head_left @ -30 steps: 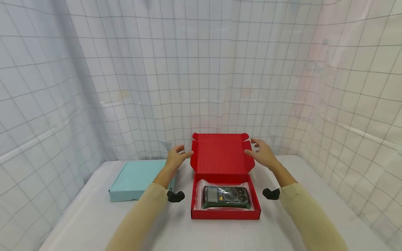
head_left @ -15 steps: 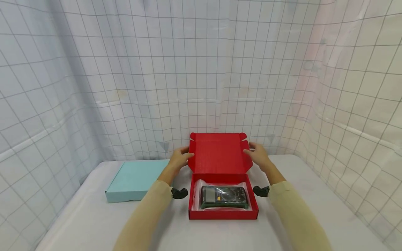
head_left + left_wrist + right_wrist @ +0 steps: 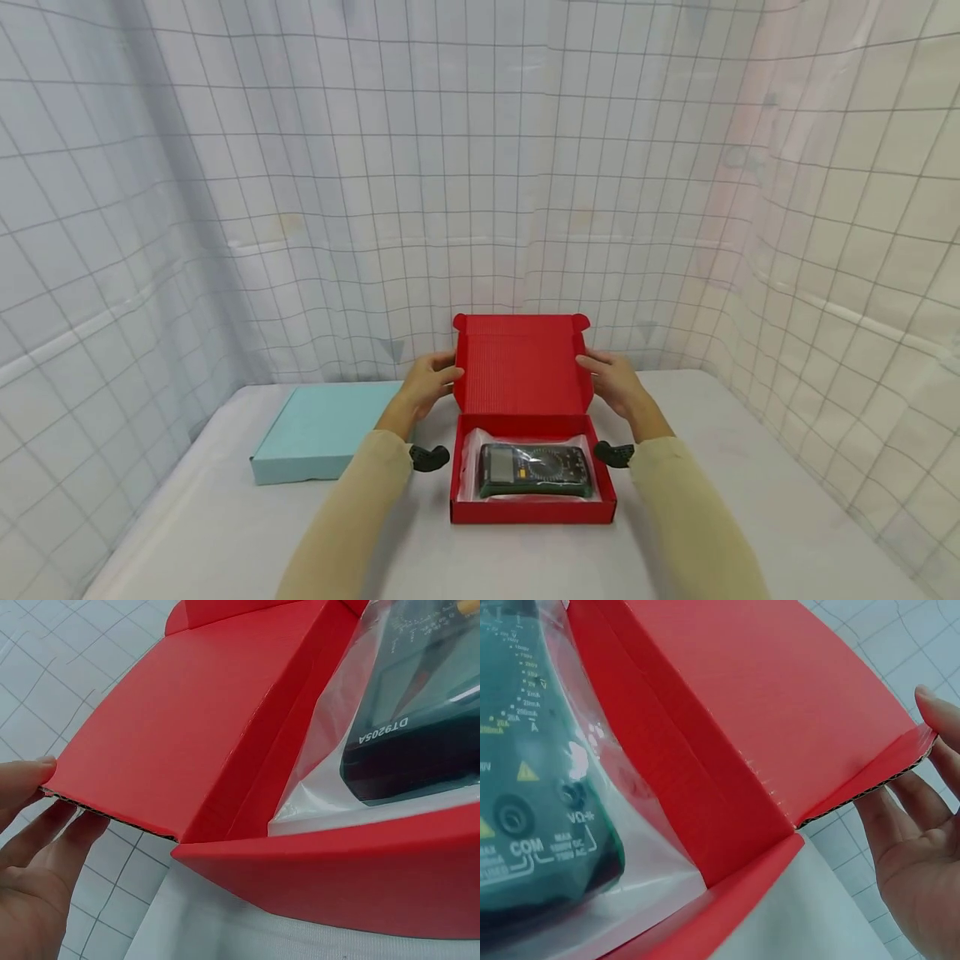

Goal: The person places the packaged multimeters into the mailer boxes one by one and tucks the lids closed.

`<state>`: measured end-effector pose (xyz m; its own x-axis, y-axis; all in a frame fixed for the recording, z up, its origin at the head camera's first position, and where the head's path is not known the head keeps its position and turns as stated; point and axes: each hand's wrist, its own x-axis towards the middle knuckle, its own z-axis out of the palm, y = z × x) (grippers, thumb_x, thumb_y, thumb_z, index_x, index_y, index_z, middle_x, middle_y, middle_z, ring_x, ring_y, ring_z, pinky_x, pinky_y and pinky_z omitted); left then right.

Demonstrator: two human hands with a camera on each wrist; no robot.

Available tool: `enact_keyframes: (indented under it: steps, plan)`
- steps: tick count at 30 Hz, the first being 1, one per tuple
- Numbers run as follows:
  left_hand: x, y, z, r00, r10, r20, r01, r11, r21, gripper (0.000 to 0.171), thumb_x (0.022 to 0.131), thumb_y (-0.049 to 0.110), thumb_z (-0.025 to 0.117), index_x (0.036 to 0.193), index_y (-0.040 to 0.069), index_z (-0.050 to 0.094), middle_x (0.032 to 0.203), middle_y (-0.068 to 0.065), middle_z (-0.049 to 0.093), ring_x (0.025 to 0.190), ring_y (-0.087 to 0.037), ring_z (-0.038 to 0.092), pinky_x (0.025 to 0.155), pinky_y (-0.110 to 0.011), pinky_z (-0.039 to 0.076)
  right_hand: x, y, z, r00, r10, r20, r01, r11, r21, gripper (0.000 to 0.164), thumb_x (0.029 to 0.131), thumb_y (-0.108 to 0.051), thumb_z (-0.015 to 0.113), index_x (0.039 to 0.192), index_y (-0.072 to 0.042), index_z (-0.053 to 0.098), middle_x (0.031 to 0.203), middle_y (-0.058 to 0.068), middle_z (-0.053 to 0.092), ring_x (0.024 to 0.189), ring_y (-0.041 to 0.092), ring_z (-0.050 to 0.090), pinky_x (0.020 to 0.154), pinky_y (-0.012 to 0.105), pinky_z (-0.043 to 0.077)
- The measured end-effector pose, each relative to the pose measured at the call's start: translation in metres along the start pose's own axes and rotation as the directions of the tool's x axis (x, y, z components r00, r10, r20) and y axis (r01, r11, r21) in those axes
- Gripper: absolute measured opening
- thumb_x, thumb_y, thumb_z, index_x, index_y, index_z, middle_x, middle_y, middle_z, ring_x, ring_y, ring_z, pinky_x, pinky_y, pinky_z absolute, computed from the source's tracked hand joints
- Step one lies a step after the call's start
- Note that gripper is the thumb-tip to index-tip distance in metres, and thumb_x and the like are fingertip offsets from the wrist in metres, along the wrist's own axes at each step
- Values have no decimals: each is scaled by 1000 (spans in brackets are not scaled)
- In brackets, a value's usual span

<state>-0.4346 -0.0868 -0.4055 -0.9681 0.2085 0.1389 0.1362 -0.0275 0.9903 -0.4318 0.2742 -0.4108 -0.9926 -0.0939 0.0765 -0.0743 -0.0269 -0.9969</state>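
Observation:
A red cardboard box (image 3: 532, 512) stands in the middle of the table with its lid (image 3: 525, 367) raised at the back. Inside lies a dark green multimeter (image 3: 536, 468) in a clear plastic bag (image 3: 315, 780), "DT9205A" printed on it in the left wrist view. My left hand (image 3: 426, 382) pinches the lid's left edge, thumb on the inner face and fingers behind. On the opposite side, my right hand (image 3: 617, 385) grips the right side flap (image 3: 877, 772) the same way. Some fingers are hidden behind the lid in the head view.
A light blue closed box (image 3: 326, 429) lies to the left of the red one, partly covered by my left forearm. White gridded curtains (image 3: 487, 167) hang behind and on both sides of the white-covered table (image 3: 187, 533).
Both hands have come inward from beside the lid and taken hold of its sides. The side flaps are folded in more, and the lid's top edge has tipped slightly. The multimeter stays put.

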Motion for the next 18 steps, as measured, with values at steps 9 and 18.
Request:
enact_keyframes:
  steps: [9,18]
  plan:
    - [-3,-4,5,999,-31,-34,30,999,-32,59,97,6,73,152,2,50,143,-25,56,124,-37,61,98,-44,53,-5,11,8,1000,2,-9,-2,999,47,70,105,-36,62,161,-4,33,158,19,43,138,38,48,107,44,47]
    - [0,-2,5,999,-33,-37,29,995,-93,61,95,4,75,152,4,52,143,-24,55,127,-36,59,99,-42,53,-3,7,5,999,-23,25,22,999,32,67,107,-28,61,163,-6,30,157,19,43,138,39,49,109,44,45]
